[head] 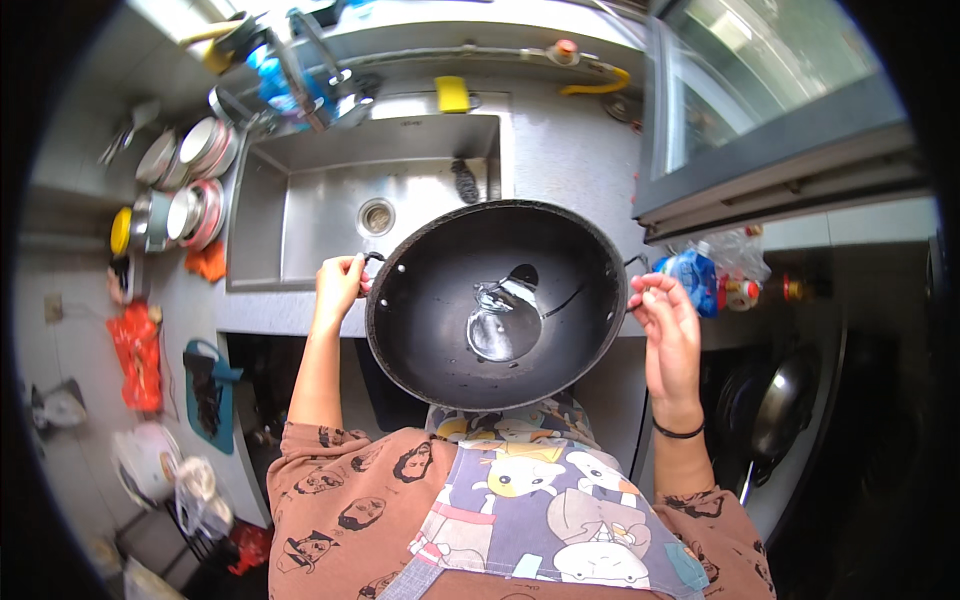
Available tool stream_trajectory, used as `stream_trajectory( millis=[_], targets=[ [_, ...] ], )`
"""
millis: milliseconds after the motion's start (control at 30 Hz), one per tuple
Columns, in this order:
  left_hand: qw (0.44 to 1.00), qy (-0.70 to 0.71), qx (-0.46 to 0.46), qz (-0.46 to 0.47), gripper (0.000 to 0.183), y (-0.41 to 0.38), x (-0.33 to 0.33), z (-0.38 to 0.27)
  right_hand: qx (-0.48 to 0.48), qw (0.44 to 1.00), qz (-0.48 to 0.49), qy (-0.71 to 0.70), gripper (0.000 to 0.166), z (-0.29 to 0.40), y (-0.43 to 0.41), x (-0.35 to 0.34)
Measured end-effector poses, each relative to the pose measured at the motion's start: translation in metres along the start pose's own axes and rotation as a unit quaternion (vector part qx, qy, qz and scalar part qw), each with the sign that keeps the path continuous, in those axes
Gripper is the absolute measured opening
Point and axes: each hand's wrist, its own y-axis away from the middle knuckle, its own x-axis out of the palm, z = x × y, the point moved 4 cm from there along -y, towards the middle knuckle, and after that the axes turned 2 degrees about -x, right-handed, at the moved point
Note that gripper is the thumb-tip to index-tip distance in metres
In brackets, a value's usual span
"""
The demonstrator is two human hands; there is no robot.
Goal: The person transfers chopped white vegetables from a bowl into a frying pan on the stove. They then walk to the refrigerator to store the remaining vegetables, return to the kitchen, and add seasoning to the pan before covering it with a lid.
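Observation:
A black two-handled wok [435, 315] is held up between my hands, over the front edge of a steel sink [262, 217] and its counter. A small pool of clear liquid [501, 330] lies in its bottom. My left hand [343, 283] grips the wire handle on the wok's left side. My right hand [664, 311] has its fingers closed around the handle on the right side. A dark scouring pad [466, 181] lies in the sink near its right wall, and the drain [376, 217] shows left of the wok's rim.
Stacked bowls [202, 150] and an orange cloth [206, 261] stand left of the sink. A faucet [296, 75] and a yellow sponge [452, 94] are behind it. An open window sash [780, 142] juts in at right, above a blue package [691, 277] and bottles.

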Motion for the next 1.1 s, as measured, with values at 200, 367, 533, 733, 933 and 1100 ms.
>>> stream_trajectory(
  millis=[200,367,533,733,933,1100],
  targets=[
    [0.985,0.140,-0.097,0.026,0.032,0.019,0.026,0.092,-0.097,0.960,0.230,0.126,0.009,0.069,-0.033,0.119],
    [0.942,0.284,-0.165,0.071,0.021,0.038,0.084,0.084,-0.192,0.890,0.336,0.240,0.018,0.105,-0.042,0.210],
    [0.886,0.421,-0.173,0.083,0.024,0.048,0.133,0.043,-0.249,0.820,0.413,0.308,0.026,0.111,-0.049,0.269],
    [0.862,0.444,-0.192,0.150,0.024,0.028,0.206,0.077,-0.260,0.781,0.429,0.373,0.031,0.101,-0.038,0.318],
    [0.877,0.425,-0.193,0.110,0.024,0.050,0.172,0.036,-0.264,0.782,0.431,0.364,0.034,0.104,-0.030,0.311],
    [0.924,0.355,-0.142,-0.001,0.025,0.021,0.082,0.080,-0.340,0.831,0.333,0.287,0.021,0.124,-0.023,0.219]
  ],
)
